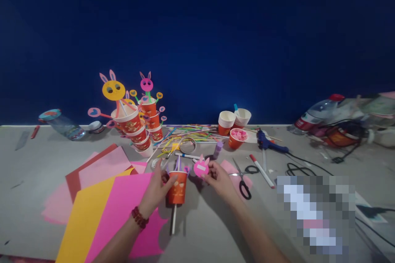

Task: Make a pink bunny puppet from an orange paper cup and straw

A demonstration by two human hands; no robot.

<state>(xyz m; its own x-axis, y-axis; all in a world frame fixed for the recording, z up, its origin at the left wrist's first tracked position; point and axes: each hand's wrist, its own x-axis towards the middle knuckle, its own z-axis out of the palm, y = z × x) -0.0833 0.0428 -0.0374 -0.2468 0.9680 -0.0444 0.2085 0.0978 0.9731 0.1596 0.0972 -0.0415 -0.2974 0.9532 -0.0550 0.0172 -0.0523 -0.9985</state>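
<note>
My left hand [156, 187] is closed on the left side of a red paper cup [178, 189], its thumb across the front. Purple strips rise from the cup's mouth and a white stick points down from its base. My right hand [219, 178] pinches a pink paper bunny head [201, 167] with two ears; a small white strip lies across its face. The bunny head is just right of the cup, apart from it. Finished bunny figures on stacked red cups [128, 125] stand at the back left.
Pink and yellow sheets [120, 213] lie at the left. Scissors [242, 181], a red-capped marker [262, 171] and a blue glue gun [270, 144] are on the right. Coloured strips [191, 134], a tape roll [187, 145], a purple glue stick [218, 149] and stacked cups [226, 122] sit behind.
</note>
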